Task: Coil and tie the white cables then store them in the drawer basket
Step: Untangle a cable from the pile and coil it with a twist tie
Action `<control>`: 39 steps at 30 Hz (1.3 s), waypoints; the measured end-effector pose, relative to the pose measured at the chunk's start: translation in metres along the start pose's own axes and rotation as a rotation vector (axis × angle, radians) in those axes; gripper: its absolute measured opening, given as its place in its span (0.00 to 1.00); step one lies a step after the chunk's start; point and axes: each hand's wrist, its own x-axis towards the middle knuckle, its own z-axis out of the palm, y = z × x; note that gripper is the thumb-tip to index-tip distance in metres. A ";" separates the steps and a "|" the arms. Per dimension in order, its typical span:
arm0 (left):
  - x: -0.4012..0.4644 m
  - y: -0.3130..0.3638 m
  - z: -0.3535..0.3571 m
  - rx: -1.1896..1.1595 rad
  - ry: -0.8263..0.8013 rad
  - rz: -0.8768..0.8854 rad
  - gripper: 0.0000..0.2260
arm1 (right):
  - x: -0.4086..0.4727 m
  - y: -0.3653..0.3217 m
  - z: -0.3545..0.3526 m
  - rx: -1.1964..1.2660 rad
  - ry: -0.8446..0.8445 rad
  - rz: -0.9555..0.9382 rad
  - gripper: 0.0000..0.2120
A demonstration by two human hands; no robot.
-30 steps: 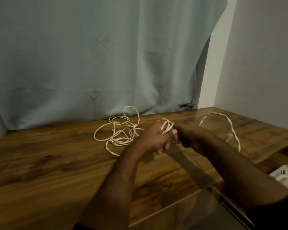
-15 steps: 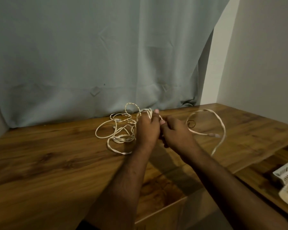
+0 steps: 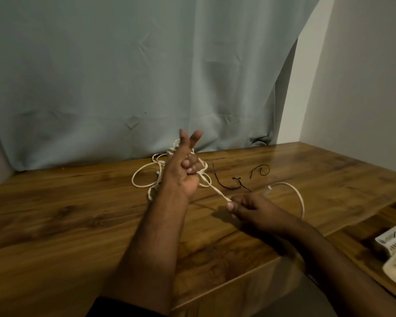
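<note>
white cable [image 3: 216, 189]: now stretched taut between hands, rest heaped on table [image 3: 78, 213] | left hand [image 3: 183, 170]: raised since before, lower fingers curled on wraps | right hand [image 3: 252, 208]: drawn back, pinching strand | black ties [image 3: 229, 183] uncovered | coiling underway, tying pending

Dim, warm lighting; soft shadows, wide-angle bending and blur at edges.

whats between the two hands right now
In the head view, a taut stretch of white cable runs from the left hand to the right hand, above bare wooden table.
</note>
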 end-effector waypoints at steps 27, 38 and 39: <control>-0.014 -0.064 0.007 1.983 -0.371 -0.087 0.09 | 0.019 0.032 -0.018 -0.427 0.689 -0.014 0.22; 0.006 -0.055 0.017 0.486 0.174 0.244 0.16 | 0.014 0.024 0.000 -0.605 0.282 -0.263 0.05; 0.008 -0.050 0.019 0.338 0.191 0.212 0.17 | 0.014 0.021 0.002 -0.659 0.258 -0.302 0.07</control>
